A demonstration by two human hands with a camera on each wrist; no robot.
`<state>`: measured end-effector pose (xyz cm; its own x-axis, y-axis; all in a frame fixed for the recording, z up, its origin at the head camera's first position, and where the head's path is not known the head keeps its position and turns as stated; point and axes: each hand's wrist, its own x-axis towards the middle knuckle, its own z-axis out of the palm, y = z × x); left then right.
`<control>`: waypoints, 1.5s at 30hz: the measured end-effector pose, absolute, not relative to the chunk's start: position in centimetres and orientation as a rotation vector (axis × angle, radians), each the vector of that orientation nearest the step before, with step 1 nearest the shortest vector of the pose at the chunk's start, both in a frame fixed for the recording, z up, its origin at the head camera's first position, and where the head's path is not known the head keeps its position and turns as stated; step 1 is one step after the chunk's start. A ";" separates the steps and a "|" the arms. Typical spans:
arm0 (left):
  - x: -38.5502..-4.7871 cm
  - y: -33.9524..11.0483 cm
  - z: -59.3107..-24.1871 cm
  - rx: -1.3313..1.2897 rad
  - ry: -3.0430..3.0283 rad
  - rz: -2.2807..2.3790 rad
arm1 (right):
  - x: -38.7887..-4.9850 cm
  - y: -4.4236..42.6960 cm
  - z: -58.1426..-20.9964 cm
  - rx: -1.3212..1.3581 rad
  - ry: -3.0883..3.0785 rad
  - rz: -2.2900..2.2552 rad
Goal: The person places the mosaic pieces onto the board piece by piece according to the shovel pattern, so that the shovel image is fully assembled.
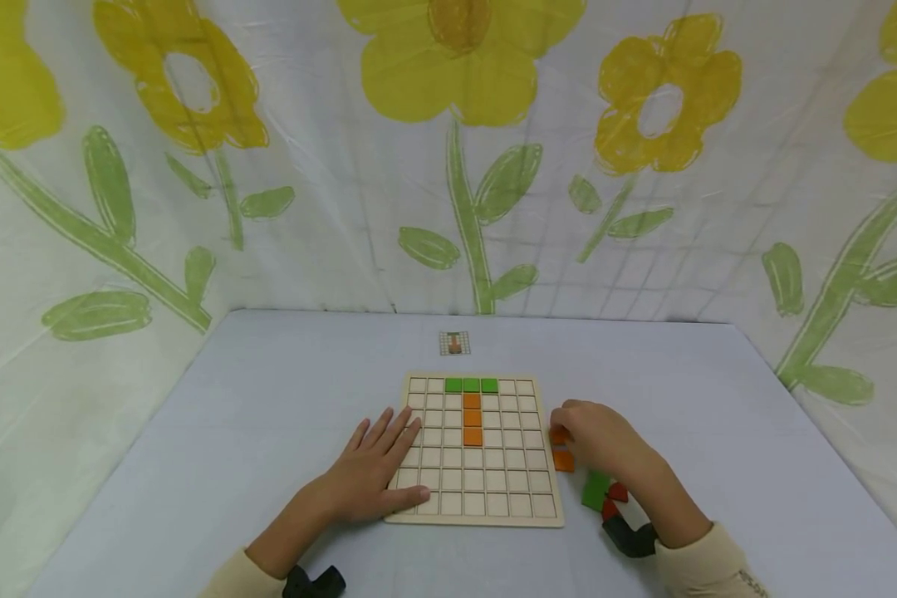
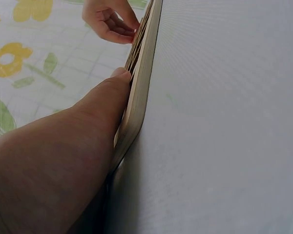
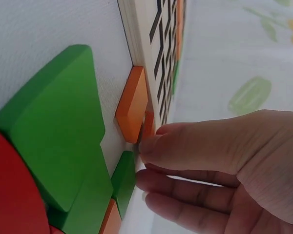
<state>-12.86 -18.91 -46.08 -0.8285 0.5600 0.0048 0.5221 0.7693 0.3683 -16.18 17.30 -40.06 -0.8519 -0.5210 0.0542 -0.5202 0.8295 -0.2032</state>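
Observation:
A wooden grid board (image 1: 516, 482) lies on the table, with a row of green square tiles (image 1: 472, 385) at its far edge and a column of orange square tiles (image 1: 472, 419) below them. Spread fingers of my left hand (image 1: 366, 477) rest on the board's left side, the thumb near its front corner. Beyond the right edge, my right hand (image 1: 598, 432) pinches an orange tile (image 3: 148, 125) between thumb and fingers, partly hidden by them. Another orange tile (image 1: 564, 460) lies close by, against the board's edge.
Green pieces (image 1: 595, 490) and red pieces (image 1: 617, 492) lie under the right forearm, partly covered. At the back of the table is a small card (image 1: 454, 343) printed with a grid pattern. A flowered curtain (image 1: 314, 208) hangs around the white table (image 1: 269, 399).

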 end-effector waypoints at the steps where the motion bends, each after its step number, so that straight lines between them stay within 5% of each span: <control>1: -12.9 -18.9 -46.2 0.871 2.855 0.549 | -16.2 17.3 -40.1 -0.856 2.998 -0.341; 45: -12.6 -18.6 -44.7 0.860 2.822 0.499 | -16.1 15.8 -39.9 -0.881 2.931 -0.492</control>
<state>-12.61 -18.63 -44.71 -0.8245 0.5641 -0.0453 0.5143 0.7803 0.3560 -16.05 15.85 -39.94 -0.8376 -0.5439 0.0507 -0.5307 0.7882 -0.3116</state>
